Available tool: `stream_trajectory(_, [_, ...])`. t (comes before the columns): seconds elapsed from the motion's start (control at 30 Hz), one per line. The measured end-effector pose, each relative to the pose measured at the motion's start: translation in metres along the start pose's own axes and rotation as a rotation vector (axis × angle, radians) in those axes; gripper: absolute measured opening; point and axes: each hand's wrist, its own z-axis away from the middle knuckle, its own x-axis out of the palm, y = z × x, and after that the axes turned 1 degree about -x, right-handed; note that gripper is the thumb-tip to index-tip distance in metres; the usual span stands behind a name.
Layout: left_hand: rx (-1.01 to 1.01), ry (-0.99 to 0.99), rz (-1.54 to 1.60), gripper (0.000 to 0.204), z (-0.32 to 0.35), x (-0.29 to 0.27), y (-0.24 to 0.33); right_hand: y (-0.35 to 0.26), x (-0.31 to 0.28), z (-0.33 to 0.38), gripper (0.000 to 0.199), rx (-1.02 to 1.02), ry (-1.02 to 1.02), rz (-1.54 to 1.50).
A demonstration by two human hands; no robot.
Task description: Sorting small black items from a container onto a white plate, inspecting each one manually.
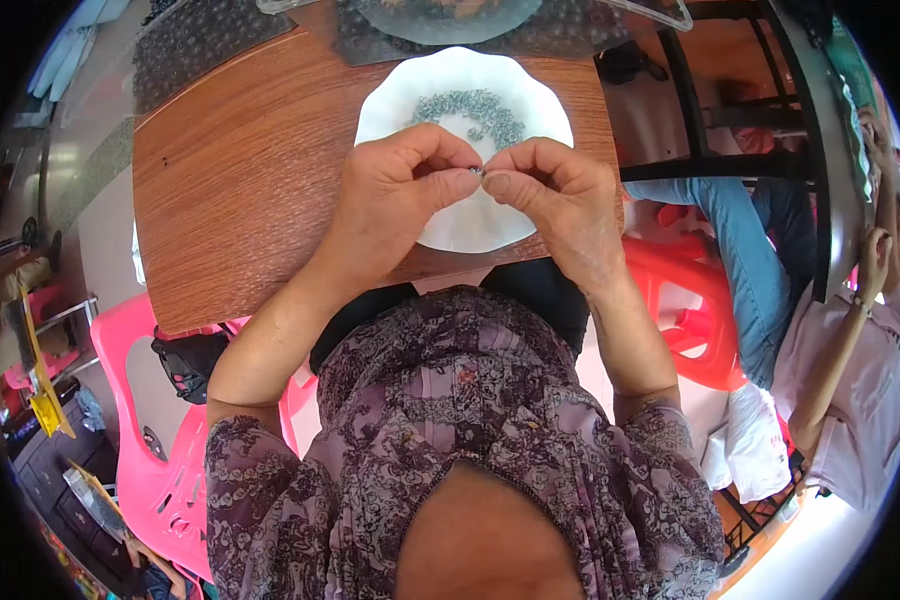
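A tiny metal ring (477,172), or so it looks, it's really small, sits pinched between both grips: left hand (395,195) and right hand (555,195) fingertips closed tight on it. Right behind them, a white scalloped plate (530,95) with a pile of small rings (470,108) on the wooden tabletop (240,170).

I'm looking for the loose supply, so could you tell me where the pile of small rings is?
In the head view, the rings lie on the white plate on the table, just beyond both hands.
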Motion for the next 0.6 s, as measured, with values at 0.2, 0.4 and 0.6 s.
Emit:
stream_trajectory(0.2, [-0.141,-0.015,0.149,0.010,-0.002,-0.002,-0.005,0.005,0.004,0.002,0.012,-0.228,0.091,0.300])
stream_trajectory(0.4, [-0.205,-0.036,0.190,0.014,-0.004,-0.002,-0.009,0.013,0.005,0.001,0.013,-0.336,0.131,0.306])
stream_trajectory(0.6, [-0.321,-0.078,0.185,0.023,-0.007,-0.002,-0.004,0.012,0.002,-0.003,0.014,-0.544,0.155,0.566])
